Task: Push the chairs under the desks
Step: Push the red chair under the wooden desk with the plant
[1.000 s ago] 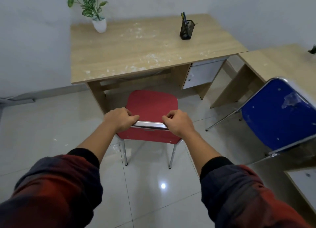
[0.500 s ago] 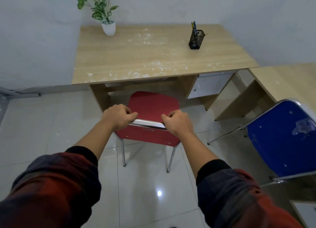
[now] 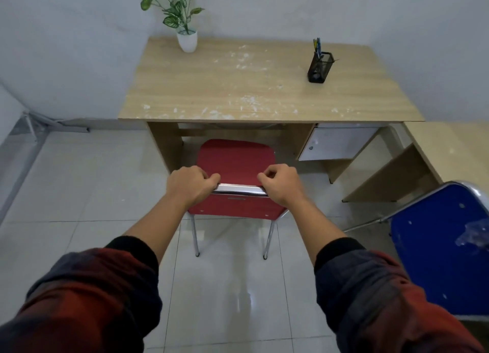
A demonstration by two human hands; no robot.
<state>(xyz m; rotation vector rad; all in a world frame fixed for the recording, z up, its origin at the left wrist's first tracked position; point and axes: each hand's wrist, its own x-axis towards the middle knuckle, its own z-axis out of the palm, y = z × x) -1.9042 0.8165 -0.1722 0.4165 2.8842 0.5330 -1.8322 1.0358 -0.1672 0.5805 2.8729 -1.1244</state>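
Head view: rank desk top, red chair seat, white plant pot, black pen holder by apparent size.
1. desk top
2. red chair seat, partly hidden by the hands
3. white plant pot and black pen holder: look alike, not ranked

a small white pot (image 3: 187, 41) with a leafy green plant (image 3: 169, 6) stands in the far left corner against the pale wall (image 3: 66, 48). well apart to the right sits a black mesh pen holder (image 3: 319, 67) holding a few pens. glossy pale tiles (image 3: 87, 188) cover the floor.
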